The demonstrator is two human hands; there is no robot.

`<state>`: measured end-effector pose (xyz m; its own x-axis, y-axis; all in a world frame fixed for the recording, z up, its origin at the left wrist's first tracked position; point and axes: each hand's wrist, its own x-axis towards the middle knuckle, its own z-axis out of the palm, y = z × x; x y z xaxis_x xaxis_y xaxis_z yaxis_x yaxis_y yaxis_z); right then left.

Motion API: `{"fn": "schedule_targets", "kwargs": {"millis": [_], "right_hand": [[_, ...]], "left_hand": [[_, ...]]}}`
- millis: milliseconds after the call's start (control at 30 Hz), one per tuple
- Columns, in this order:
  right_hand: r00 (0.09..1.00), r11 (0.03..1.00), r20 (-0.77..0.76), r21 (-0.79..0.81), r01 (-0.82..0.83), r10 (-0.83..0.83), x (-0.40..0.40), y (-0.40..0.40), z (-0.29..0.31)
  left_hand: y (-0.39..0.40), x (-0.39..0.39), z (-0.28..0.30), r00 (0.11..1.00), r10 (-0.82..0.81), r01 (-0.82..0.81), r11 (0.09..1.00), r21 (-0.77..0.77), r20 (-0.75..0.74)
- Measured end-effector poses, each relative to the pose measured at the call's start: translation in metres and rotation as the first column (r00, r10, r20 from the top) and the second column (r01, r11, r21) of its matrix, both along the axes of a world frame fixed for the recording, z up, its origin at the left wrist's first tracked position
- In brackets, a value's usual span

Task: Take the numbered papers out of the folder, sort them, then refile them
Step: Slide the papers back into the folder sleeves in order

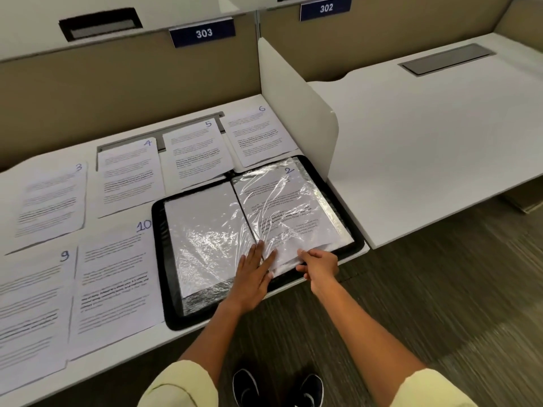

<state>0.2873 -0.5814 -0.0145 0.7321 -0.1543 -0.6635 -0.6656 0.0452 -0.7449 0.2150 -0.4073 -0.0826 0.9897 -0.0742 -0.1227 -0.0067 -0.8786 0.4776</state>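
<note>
White desk [241,315] holds folder [360,239], numbered papers [129,174].

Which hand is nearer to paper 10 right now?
The left hand. It lies flat on the folder near the spine, to the right of paper 10; the right hand pinches the sleeve's bottom edge farther right.

the white table [188,327] carried an open black folder [167,289] at its front right corner, just beside a white divider panel [296,113]. loose printed sheets lay flat around it: sheet 3 [50,201], sheet 4 [129,177], sheet 5 [194,151] and sheet 6 [258,133] in a back row, sheet 9 [29,312] and sheet 10 [114,277] in front. sheets 4 and 5 partly covered a grey cable hatch [160,141]. a second table [426,142] stood right of the divider.
</note>
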Motion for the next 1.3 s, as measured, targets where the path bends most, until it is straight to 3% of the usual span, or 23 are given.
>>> {"fn": "schedule_targets", "kwargs": {"millis": [367,600,833,1033,1167,1300], "right_hand": [[0.995,0.988,0.069,-0.143,-0.056,0.067,0.018,0.018,-0.006],[0.996,0.993,0.089,-0.118,-0.001,0.012,0.015,0.016,-0.009],[0.961,0.932,0.275,-0.341,0.12,-0.023,0.011,-0.007,-0.004],[0.943,0.933,0.33,-0.351,0.084,0.039,0.012,-0.027,-0.004],[0.926,0.961,0.372,-0.272,0.048,0.059,0.008,-0.036,0.004],[0.884,0.972,0.46,-0.235,0.03,0.084,0.003,-0.038,0.016]], "left_hand": [[0.0,-0.001,0.0,1.0,-0.007,0.007,1.0,0.003,0.006],[0.001,0.0,0.0,1.0,-0.009,0.008,1.0,0.018,0.017],[0.001,-0.002,0.0,1.0,-0.008,0.008,1.0,0.011,0.011],[0.001,-0.001,0.001,1.0,-0.007,0.006,1.0,-0.011,-0.012],[0.002,0.002,0.004,0.998,0.006,-0.009,0.999,-0.049,-0.064],[-0.003,0.005,0.02,0.992,0.045,-0.065,0.984,-0.167,-0.12]]}}
